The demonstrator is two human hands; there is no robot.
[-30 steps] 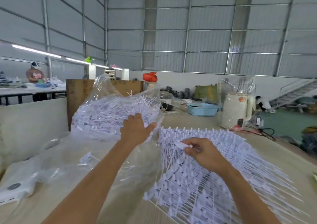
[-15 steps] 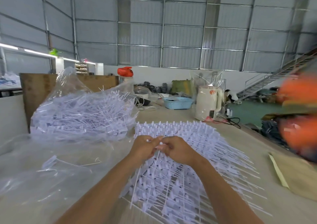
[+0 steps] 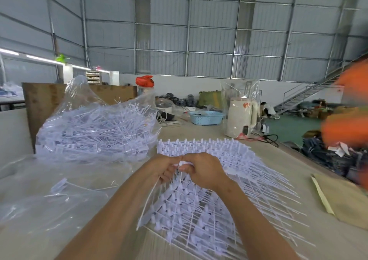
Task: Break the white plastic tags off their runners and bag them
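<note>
Both hands meet above heap of white tags on runners (image 3: 219, 190) on table (image 3: 199, 132): my left hand (image 3: 163, 168) and right hand (image 3: 203, 170), fingers curled, pinch one white tag (image 3: 182, 163) between them. Clear bag (image 3: 95, 128) of loose tags lies just left.

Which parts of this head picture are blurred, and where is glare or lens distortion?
Head view: an orange shape at the right edge is motion-blurred; the clear plastic bag shows glare; wall beams bow from wide-angle distortion; both hands are fairly sharp.
</note>
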